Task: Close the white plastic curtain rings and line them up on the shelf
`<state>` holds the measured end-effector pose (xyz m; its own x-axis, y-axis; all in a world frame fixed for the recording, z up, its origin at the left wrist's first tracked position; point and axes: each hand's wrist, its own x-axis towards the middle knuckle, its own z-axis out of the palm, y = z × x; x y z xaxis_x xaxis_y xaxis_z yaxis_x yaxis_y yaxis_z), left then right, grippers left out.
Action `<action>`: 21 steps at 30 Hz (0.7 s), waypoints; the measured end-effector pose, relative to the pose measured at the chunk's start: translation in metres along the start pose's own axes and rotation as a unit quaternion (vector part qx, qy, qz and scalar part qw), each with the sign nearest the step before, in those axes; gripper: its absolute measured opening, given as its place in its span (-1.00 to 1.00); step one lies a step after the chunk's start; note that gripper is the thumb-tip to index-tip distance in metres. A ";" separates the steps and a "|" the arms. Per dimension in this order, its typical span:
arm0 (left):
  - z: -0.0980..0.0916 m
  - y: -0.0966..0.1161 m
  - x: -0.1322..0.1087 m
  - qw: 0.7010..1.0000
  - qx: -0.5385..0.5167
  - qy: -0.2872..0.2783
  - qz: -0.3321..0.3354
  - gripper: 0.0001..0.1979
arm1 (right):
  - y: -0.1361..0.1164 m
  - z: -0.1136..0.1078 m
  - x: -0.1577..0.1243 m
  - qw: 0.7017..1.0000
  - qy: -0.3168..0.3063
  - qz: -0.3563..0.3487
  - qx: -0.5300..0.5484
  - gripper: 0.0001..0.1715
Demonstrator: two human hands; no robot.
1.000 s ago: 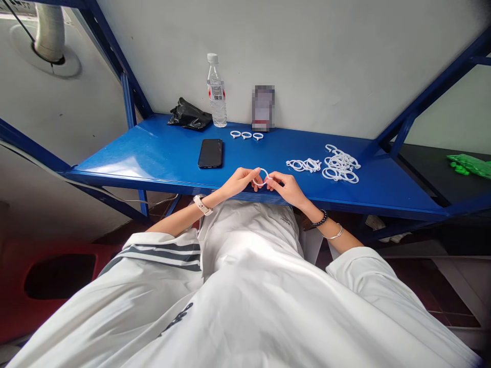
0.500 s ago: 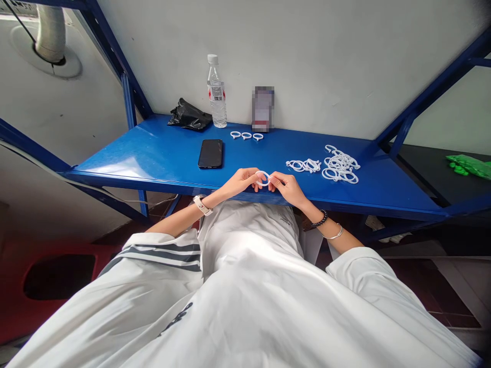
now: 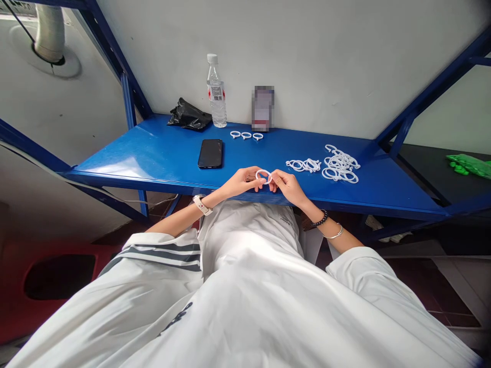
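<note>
Hands near each other, the left hand (image 3: pixel 245 180) and the right hand (image 3: pixel 287 185) both pinching one thin white plastic-looking ring (image 3: pixel 264 170).
The ring is held at the near, six o'clock edge of the glossy blue desk (image 3: pixel 153 153). From it, a row of three white knobbed hoops (image 3: pixel 246 138) lies toward eleven o'clock, a black rectangular smartphone (image 3: pixel 210 154) toward ten, and a tangled white hoop heap (image 3: pixel 340 162) between two and three.

A: Unreadable bits?
B: Upright smartphone (image 3: pixel 263 108) pixelated, bottle label (image 3: pixel 217 92) print too small.
A: White ring (image 3: pixel 262 170)?
B: Partly covered by right hand (image 3: pixel 286 183). Red seat (image 3: pixel 12 286) cut off at left edge.
</note>
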<state>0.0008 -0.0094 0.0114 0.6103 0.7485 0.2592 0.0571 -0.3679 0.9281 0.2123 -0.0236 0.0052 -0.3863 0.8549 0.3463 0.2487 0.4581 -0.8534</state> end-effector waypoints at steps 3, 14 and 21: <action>0.000 -0.004 0.001 1.000 -0.014 -0.001 0.004 -0.45 | 0.000 0.000 0.000 1.000 0.006 0.004 0.012 -0.42; 0.001 -0.004 0.004 0.999 -0.042 0.017 0.019 -0.45 | 0.003 0.002 0.002 1.000 0.020 0.000 0.013 -0.44; 0.000 -0.009 0.004 0.998 -0.051 0.030 0.030 -0.48 | 0.007 0.001 0.003 1.000 0.026 0.000 0.016 -0.45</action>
<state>0.0033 -0.0030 0.0039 0.5616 0.7598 0.3275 -0.0607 -0.3569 0.9322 0.2116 -0.0182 -0.0004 -0.3389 0.8672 0.3649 0.2192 0.4499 -0.8657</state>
